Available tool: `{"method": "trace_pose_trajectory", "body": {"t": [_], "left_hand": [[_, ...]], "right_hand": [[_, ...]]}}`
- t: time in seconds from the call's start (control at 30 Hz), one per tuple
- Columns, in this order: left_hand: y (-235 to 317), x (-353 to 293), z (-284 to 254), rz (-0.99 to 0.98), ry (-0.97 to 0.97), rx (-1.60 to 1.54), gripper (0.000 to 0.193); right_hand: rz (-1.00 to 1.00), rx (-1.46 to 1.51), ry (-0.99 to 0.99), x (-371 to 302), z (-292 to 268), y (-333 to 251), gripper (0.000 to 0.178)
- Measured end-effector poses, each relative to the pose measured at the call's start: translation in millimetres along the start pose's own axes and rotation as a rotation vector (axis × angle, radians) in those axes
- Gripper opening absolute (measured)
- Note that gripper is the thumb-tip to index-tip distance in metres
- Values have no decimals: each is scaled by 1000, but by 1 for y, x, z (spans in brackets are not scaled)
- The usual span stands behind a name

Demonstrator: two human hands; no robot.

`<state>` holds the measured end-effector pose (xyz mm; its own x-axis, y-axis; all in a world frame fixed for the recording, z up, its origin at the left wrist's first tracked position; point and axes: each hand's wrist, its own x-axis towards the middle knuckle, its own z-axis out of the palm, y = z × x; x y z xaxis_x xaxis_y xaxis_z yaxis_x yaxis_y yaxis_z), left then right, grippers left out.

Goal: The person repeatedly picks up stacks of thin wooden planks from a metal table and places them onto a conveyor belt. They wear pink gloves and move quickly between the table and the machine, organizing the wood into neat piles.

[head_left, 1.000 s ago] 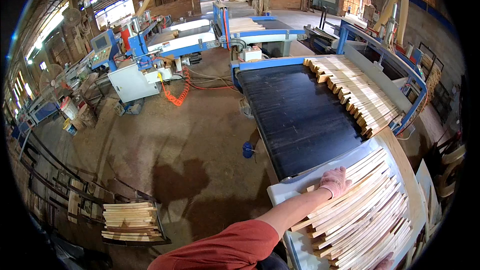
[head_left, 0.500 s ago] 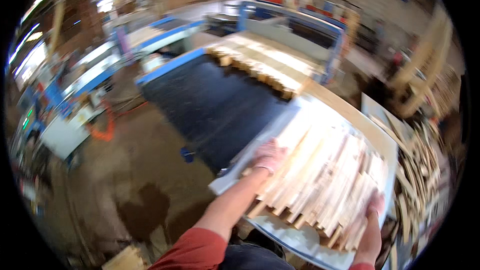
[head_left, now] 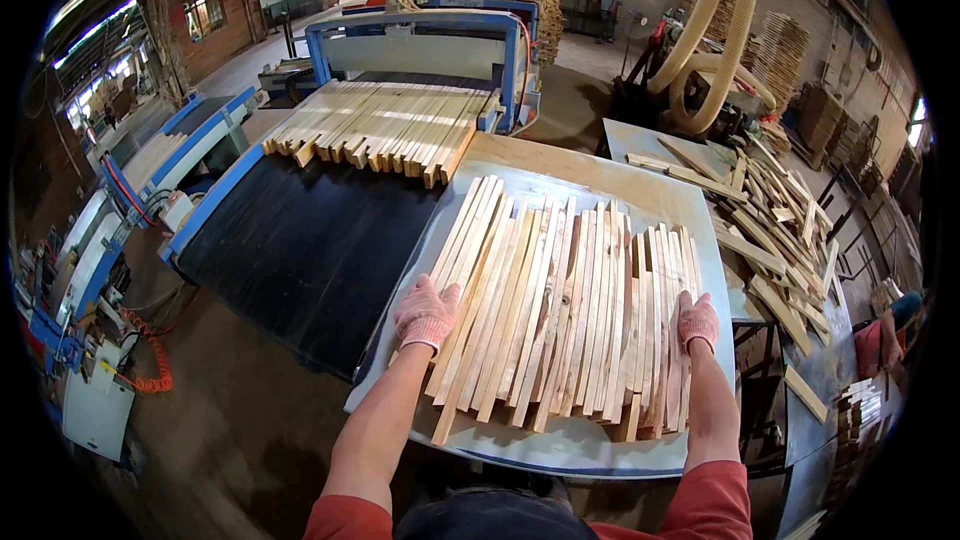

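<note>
The wooden slats (head_left: 560, 310) lie side by side in a loose layer on the grey worktop (head_left: 560, 445). The left hand (head_left: 426, 312), in a pale glove, rests flat and released on the layer's left edge; the right hand (head_left: 697, 320) presses flat, released, on its right edge. Beside the worktop runs a black conveyor belt (head_left: 310, 250) carrying more slats (head_left: 375, 130).

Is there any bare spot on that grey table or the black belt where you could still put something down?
The black belt is bare between the far slats and the grey table. The table shows a free strip along its near edge, below the slat bundle, and a thin margin beside the left hand. The right hand side is crowded; the scrap pile fills the neighbouring surface.
</note>
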<state>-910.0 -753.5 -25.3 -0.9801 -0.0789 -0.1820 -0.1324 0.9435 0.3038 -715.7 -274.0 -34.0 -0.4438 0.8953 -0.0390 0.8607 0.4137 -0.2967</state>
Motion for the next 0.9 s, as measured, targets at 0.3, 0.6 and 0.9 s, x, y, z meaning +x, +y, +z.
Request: {"method": "trace_pose_trajectory", "body": {"t": [0.3, 0.6, 0.9], "left_hand": [[-1, 2, -1, -3, -6, 7, 72], [-1, 5, -2, -14, -38, -5, 74], [-1, 8, -6, -23, -49, -6, 76]], "right_hand": [[3, 14, 25, 0, 3, -4, 81], [-4, 6, 5, -5, -3, -9, 78], [13, 5, 10, 0, 1, -8, 82]]}}
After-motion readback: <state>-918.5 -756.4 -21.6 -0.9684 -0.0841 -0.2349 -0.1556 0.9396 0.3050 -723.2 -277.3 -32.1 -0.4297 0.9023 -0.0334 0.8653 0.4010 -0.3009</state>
